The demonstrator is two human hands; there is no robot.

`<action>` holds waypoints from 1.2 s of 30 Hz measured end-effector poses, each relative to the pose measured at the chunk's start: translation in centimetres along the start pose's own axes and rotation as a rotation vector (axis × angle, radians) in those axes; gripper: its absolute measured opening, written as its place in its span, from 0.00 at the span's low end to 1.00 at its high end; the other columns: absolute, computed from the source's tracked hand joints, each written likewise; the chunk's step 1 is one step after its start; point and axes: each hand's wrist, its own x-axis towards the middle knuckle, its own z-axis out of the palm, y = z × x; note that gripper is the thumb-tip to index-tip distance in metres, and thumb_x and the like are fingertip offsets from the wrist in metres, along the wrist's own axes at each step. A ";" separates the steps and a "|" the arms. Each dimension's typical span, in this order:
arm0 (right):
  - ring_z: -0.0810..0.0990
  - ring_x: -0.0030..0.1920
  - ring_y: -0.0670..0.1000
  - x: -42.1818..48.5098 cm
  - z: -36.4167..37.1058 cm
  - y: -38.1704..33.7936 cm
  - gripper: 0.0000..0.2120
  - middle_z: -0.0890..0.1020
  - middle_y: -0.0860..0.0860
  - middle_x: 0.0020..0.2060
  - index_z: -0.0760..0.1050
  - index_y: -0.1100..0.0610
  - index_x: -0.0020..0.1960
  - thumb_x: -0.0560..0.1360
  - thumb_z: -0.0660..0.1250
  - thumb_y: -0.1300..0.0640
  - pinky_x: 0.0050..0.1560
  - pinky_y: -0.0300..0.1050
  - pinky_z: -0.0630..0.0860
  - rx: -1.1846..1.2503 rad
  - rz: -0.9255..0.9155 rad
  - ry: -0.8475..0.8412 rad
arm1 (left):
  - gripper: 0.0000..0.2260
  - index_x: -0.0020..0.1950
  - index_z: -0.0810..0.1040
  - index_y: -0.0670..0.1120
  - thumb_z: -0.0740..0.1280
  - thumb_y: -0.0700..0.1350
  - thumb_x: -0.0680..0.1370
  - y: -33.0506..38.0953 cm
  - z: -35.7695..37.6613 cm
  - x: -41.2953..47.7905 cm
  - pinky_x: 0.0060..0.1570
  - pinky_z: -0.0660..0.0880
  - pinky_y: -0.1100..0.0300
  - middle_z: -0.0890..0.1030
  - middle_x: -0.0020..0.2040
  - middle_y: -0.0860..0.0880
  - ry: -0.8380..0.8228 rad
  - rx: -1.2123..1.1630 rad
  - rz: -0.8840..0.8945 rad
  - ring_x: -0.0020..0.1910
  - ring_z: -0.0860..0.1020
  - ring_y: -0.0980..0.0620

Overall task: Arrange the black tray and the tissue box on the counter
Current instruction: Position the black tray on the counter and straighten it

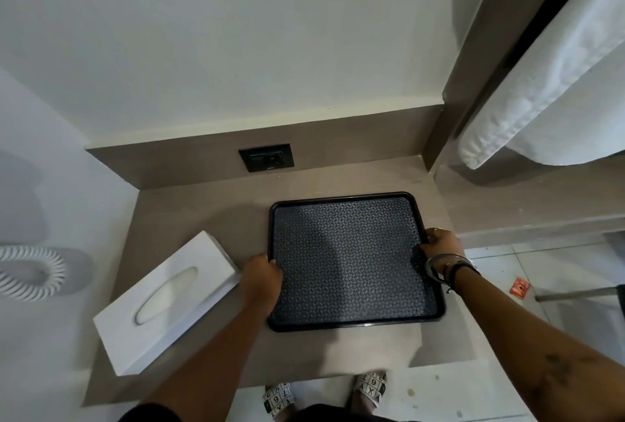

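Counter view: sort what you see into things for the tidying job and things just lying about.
For the job:
black tray, gripped at its sides by the left hand and the right hand
tissue box, angled to its left
counter

Lying about:
wall socket
white towel
coiled cord
red scrap on floor

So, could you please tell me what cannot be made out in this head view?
- Tissue box: whether tissues remain; its oval slot shows only a pale blur.
- Wall socket: markings too small to read.
- Black tray: whether it is lifted or resting on the counter.
- Left hand, right hand: fingers curl over the tray rim, tips hidden.
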 end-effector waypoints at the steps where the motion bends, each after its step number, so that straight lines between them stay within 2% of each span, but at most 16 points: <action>1: 0.81 0.48 0.59 0.0 0.1 0.1 0.12 0.85 0.61 0.50 0.81 0.60 0.55 0.71 0.69 0.64 0.53 0.46 0.75 0.014 -0.003 0.008 | 0.20 0.29 0.61 0.47 0.63 0.39 0.79 0.0 0.1 -0.2 0.34 0.65 0.55 0.69 0.30 0.44 0.002 0.001 -0.013 0.38 0.78 0.35; 5: 0.80 0.56 0.62 -1.1 0.2 0.3 0.16 0.81 0.61 0.58 0.77 0.59 0.62 0.74 0.67 0.60 0.61 0.54 0.76 0.038 -0.027 0.038 | 0.15 0.34 0.66 0.43 0.62 0.43 0.81 -0.4 0.8 -1.5 0.36 0.66 0.54 0.78 0.38 0.35 0.023 0.004 -0.018 0.40 0.78 0.35; 8: 0.79 0.56 0.61 -2.8 0.1 0.3 0.18 0.78 0.59 0.62 0.75 0.56 0.65 0.75 0.65 0.57 0.62 0.55 0.75 -0.017 -0.087 0.010 | 0.13 0.37 0.70 0.42 0.62 0.44 0.81 -1.0 1.1 -2.3 0.35 0.66 0.55 0.79 0.39 0.37 0.035 0.002 0.008 0.40 0.79 0.36; 11: 0.76 0.61 0.62 -4.3 0.4 0.5 0.23 0.74 0.59 0.65 0.71 0.57 0.70 0.77 0.66 0.54 0.65 0.52 0.72 -0.075 -0.097 0.037 | 0.13 0.45 0.76 0.36 0.62 0.46 0.81 -1.2 0.8 -2.7 0.37 0.71 0.52 0.80 0.42 0.36 0.051 0.004 0.021 0.42 0.79 0.36; 13: 0.74 0.64 0.62 -5.5 0.8 0.6 0.25 0.73 0.60 0.67 0.68 0.59 0.72 0.77 0.65 0.52 0.65 0.52 0.71 -0.102 -0.104 0.061 | 0.14 0.48 0.76 0.36 0.63 0.48 0.81 -1.0 0.6 -3.0 0.39 0.73 0.51 0.80 0.44 0.37 0.084 0.027 0.033 0.44 0.79 0.36; 16: 0.68 0.68 0.63 -7.7 1.8 0.9 0.30 0.68 0.62 0.71 0.63 0.62 0.74 0.78 0.64 0.49 0.67 0.57 0.68 -0.180 -0.131 0.090 | 0.14 0.53 0.75 0.39 0.63 0.51 0.80 -0.9 0.3 -4.2 0.43 0.76 0.51 0.78 0.51 0.39 0.114 0.092 0.103 0.48 0.80 0.39; 17: 0.65 0.70 0.64 -8.5 2.2 1.1 0.31 0.66 0.62 0.73 0.62 0.62 0.74 0.77 0.64 0.48 0.69 0.59 0.66 -0.244 -0.159 0.133 | 0.16 0.56 0.74 0.40 0.63 0.52 0.80 -1.1 0.5 -4.9 0.47 0.77 0.51 0.77 0.54 0.40 0.116 0.137 0.168 0.51 0.79 0.39; 19: 0.61 0.74 0.64 -9.8 3.0 1.6 0.32 0.61 0.63 0.76 0.62 0.61 0.75 0.78 0.62 0.45 0.73 0.64 0.58 -0.392 -0.253 0.241 | 0.22 0.67 0.71 0.40 0.62 0.54 0.80 -1.9 1.5 -6.6 0.64 0.74 0.46 0.74 0.67 0.39 0.103 0.251 0.351 0.66 0.74 0.38; 20: 0.60 0.75 0.64 -10.6 3.4 1.7 0.32 0.60 0.63 0.77 0.62 0.60 0.75 0.78 0.61 0.43 0.73 0.66 0.56 -0.437 -0.324 0.282 | 0.26 0.72 0.68 0.40 0.61 0.55 0.80 -2.4 2.2 -7.6 0.71 0.67 0.44 0.69 0.73 0.38 0.086 0.290 0.456 0.73 0.68 0.39; 22: 0.60 0.76 0.63 -12.2 4.8 2.1 0.33 0.60 0.61 0.77 0.62 0.58 0.75 0.77 0.58 0.40 0.73 0.66 0.55 -0.481 -0.487 0.290 | 0.31 0.77 0.62 0.40 0.59 0.58 0.80 -3.4 3.3 -9.5 0.77 0.54 0.45 0.60 0.79 0.40 0.024 0.347 0.641 0.79 0.59 0.42; 26: 0.60 0.77 0.59 -15.1 8.3 4.0 0.35 0.57 0.57 0.78 0.61 0.55 0.76 0.77 0.54 0.36 0.73 0.64 0.55 -0.661 -0.721 0.134 | 0.34 0.79 0.59 0.41 0.55 0.62 0.81 -4.8 5.1 -12.2 0.76 0.51 0.45 0.54 0.81 0.40 -0.074 0.472 0.781 0.80 0.54 0.43; 31: 0.58 0.77 0.60 -16.5 9.4 7.4 0.36 0.57 0.58 0.78 0.61 0.55 0.77 0.77 0.51 0.33 0.73 0.64 0.56 -0.757 -0.704 0.013 | 0.36 0.79 0.58 0.40 0.51 0.65 0.80 -5.7 6.3 -14.1 0.76 0.51 0.46 0.54 0.81 0.40 -0.169 0.536 0.753 0.80 0.54 0.42; 36: 0.56 0.78 0.58 -16.1 9.4 8.4 0.37 0.58 0.57 0.78 0.62 0.54 0.76 0.76 0.52 0.31 0.73 0.63 0.54 -0.749 -0.687 -0.016 | 0.40 0.79 0.59 0.40 0.55 0.69 0.78 -6.5 7.5 -14.1 0.75 0.55 0.45 0.56 0.80 0.40 -0.210 0.521 0.696 0.80 0.55 0.42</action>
